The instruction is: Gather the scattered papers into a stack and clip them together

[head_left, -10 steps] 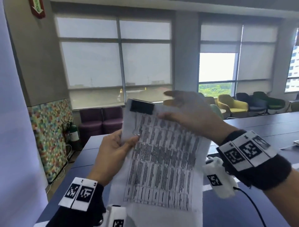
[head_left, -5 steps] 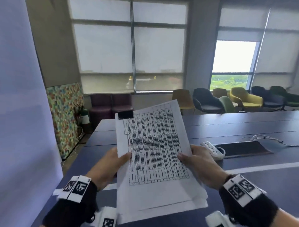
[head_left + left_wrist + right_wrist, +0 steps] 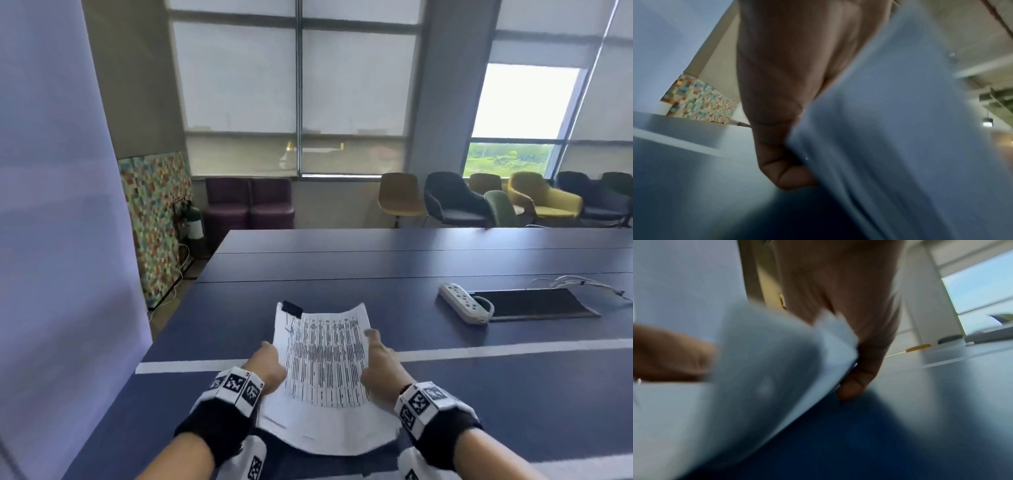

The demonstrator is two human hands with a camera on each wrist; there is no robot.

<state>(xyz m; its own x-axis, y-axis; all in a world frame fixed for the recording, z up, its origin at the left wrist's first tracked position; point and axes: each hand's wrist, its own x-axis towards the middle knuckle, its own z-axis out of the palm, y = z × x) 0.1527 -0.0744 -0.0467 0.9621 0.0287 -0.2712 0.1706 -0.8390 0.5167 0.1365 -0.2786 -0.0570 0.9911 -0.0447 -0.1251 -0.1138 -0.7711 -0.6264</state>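
A stack of printed papers [image 3: 325,370] is held low over the dark blue table [image 3: 445,394], its far end bowed upward. A black binder clip [image 3: 292,309] sits on its far left corner. My left hand [image 3: 269,368] grips the stack's left edge and my right hand [image 3: 380,363] grips its right edge. In the left wrist view my left hand's fingers [image 3: 789,175] curl under the pale sheets [image 3: 890,146]. In the right wrist view my right hand's fingers [image 3: 855,386] curl under the blurred stack [image 3: 760,369].
A white power strip [image 3: 462,303] and a dark mat [image 3: 534,303] with white cables [image 3: 582,284] lie on the table to the right. A white stripe [image 3: 513,347] crosses the tabletop. Chairs [image 3: 452,200] stand beyond the far edge. A pale wall panel [image 3: 51,240] rises at the left.
The clipped stack has come down from in front of my face to just over the table. My right hand left the top of the sheets and took the right edge.
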